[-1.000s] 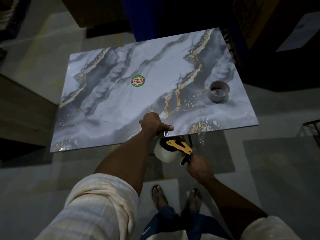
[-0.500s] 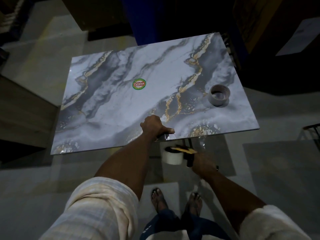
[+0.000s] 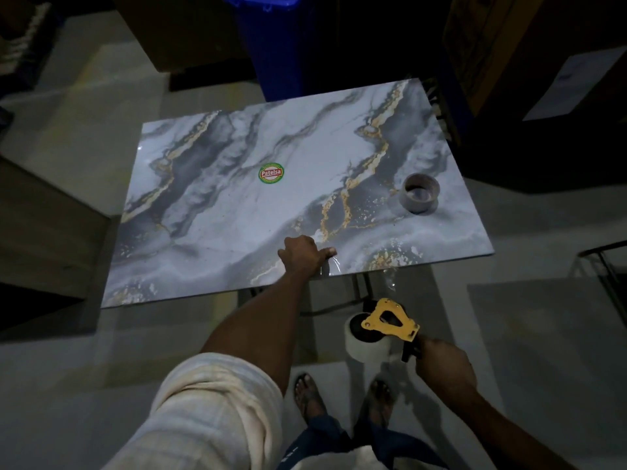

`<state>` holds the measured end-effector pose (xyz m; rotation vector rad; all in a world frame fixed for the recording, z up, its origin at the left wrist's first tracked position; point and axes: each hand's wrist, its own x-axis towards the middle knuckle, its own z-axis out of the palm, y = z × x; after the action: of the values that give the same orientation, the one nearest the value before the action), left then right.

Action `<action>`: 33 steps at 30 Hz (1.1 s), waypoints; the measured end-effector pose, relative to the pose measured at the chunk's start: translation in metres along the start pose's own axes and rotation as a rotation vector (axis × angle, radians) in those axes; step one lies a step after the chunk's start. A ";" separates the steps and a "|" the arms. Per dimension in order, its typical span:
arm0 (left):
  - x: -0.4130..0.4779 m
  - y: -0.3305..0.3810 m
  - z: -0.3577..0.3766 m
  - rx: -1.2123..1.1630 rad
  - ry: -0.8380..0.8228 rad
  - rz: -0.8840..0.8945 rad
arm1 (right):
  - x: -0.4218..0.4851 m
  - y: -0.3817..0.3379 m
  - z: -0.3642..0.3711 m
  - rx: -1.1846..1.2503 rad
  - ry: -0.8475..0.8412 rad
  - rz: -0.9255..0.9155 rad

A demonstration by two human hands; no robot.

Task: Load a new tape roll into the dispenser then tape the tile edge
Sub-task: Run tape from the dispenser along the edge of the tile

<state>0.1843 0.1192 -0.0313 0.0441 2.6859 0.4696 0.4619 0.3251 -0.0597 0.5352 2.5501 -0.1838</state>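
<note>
Tape (image 3: pixel 327 268) is pressed onto the tile's (image 3: pixel 237 212) near edge by the left hand (image 3: pixel 303 253), fingers flat; the dispenser (image 3: pixel 381 329) is gripped by the right hand (image 3: pixel 442 364) at 5 o'clock, over open floor.

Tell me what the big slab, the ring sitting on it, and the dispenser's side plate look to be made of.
Slab: likely glazed ceramic or porcelain tile with a printed grey, white and gold marble pattern and a glossy sheen.
Ring: probably a cardboard tape core; dull grey-brown, hollow, no tape visible on it.
Dispenser's side plate: rigid and yellow, with a cutout; painted metal or plastic, too dim to tell.
</note>
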 end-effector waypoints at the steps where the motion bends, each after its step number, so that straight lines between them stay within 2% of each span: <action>1: -0.004 0.002 -0.002 -0.007 -0.001 0.000 | -0.007 0.002 -0.009 0.001 0.031 -0.021; 6: -0.017 -0.007 -0.019 -0.201 -0.055 0.009 | -0.041 0.013 -0.048 0.072 0.132 -0.066; 12: -0.041 -0.010 -0.057 -0.359 -0.146 0.079 | -0.060 0.003 -0.089 0.361 0.340 -0.063; 15: -0.060 -0.004 -0.084 -0.563 -0.212 0.064 | -0.047 -0.016 -0.117 0.537 0.388 -0.094; 19: -0.071 -0.001 -0.111 -0.849 -0.197 -0.042 | -0.022 -0.047 -0.150 0.604 0.440 -0.202; 21: -0.072 -0.003 -0.120 -0.889 -0.119 -0.040 | -0.010 -0.063 -0.164 0.560 0.523 -0.251; 24: -0.065 -0.010 -0.131 -0.892 0.075 0.032 | 0.009 -0.083 -0.185 0.371 0.658 -0.274; 29: -0.036 -0.010 -0.160 -0.891 0.109 0.103 | 0.042 -0.123 -0.217 0.097 0.717 -0.320; 33: -0.001 -0.011 -0.178 -0.958 0.182 0.122 | 0.063 -0.161 -0.242 -0.007 0.780 -0.330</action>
<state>0.1137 0.0520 0.1182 -0.1159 2.3405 1.7951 0.2336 0.2551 0.1176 0.1857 3.3929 -0.0880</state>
